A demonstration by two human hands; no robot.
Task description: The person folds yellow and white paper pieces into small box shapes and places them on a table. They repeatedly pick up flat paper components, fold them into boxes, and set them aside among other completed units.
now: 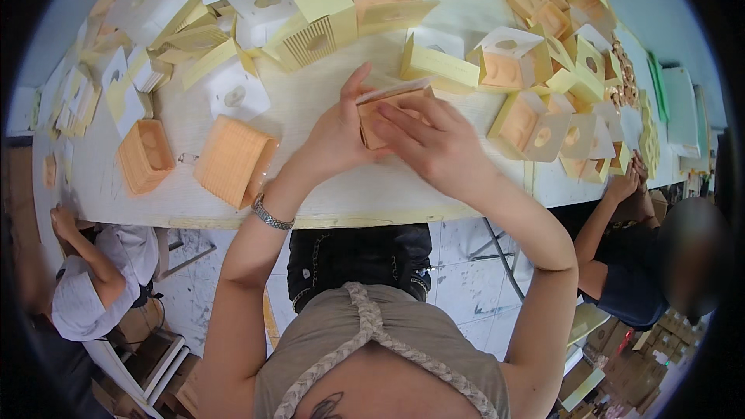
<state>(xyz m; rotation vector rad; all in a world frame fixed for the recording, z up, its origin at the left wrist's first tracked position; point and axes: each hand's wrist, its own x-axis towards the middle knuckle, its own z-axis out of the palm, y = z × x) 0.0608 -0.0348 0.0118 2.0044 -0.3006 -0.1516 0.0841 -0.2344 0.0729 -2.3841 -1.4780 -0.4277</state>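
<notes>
Above the table's near edge, a small box [394,93] with an orange-tan face is held between my two hands. My left hand [338,133] wraps its left side and underside, the thumb raised beside it. My right hand [434,143] is closed against the front and right, its slightly blurred fingers pressed on the orange surface. Part of the box is hidden behind these fingers. Left of my hands lies a stack of nested orange trays [231,161] in clear plastic, near my wristwatch [272,213]. A smaller tray stack [144,158] sits farther left.
Yellow and white open boxes [314,27] with window cut-outs crowd the far side of the pale table [326,206]. More open boxes with orange inserts [512,120] stand at the right. A co-worker's hands [632,178] are at the right edge, another person's hand [64,223] at the left.
</notes>
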